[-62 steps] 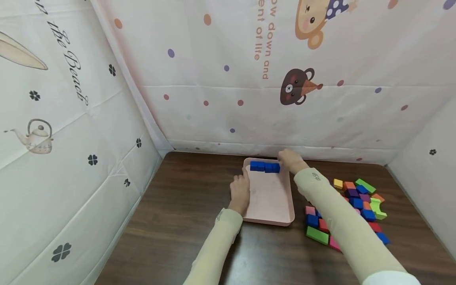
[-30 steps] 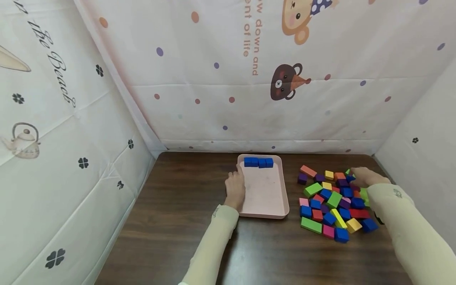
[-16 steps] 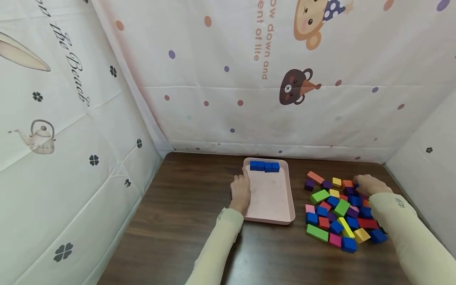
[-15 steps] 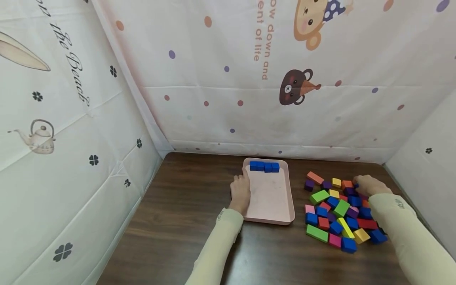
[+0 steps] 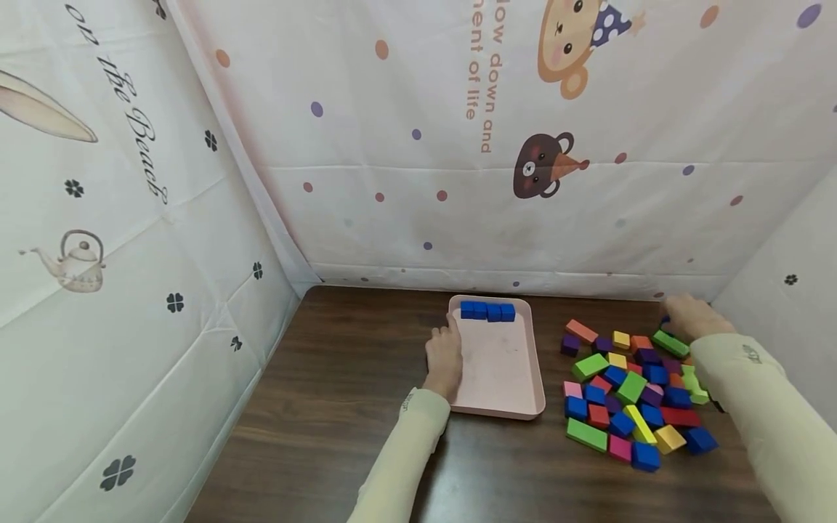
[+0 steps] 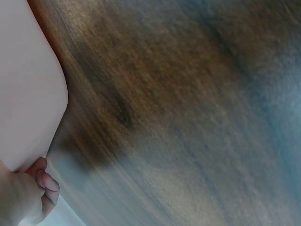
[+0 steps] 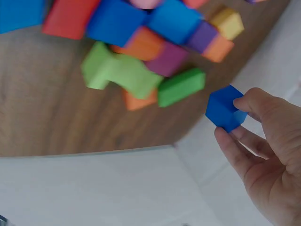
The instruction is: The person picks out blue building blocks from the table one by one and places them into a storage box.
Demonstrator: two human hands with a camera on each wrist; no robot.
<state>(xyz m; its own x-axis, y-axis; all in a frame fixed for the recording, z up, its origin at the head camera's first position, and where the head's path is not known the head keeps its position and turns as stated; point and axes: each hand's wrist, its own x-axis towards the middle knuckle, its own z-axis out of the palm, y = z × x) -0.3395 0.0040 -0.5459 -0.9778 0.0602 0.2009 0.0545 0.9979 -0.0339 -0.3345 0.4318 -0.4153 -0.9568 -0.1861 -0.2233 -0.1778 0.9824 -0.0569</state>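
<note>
Pinching a blue cube (image 7: pixel 223 107) between thumb and fingertips, the right hand (image 7: pixel 282 160) has its grip clamped firmly at the far right of the scene, with the cube just apart from a green block (image 7: pixel 181 88) at the edge of the pile of coloured blocks (image 5: pixel 631 388). The cube looks stiff, light and hardly fragile; its flat faces may be slightly slick, so two opposite faces seem the best hold, underside left free. Well to the left, the left hand (image 5: pixel 444 359) has its grip closed on the left wall of a pink tray (image 5: pixel 497 370). Thin-walled and probably light, the tray could slide on the smooth surface (image 5: pixel 327 363), so its wall suits steadying. Inside, four blue cubes (image 5: pixel 480 311) form a row near the far wall.
</note>
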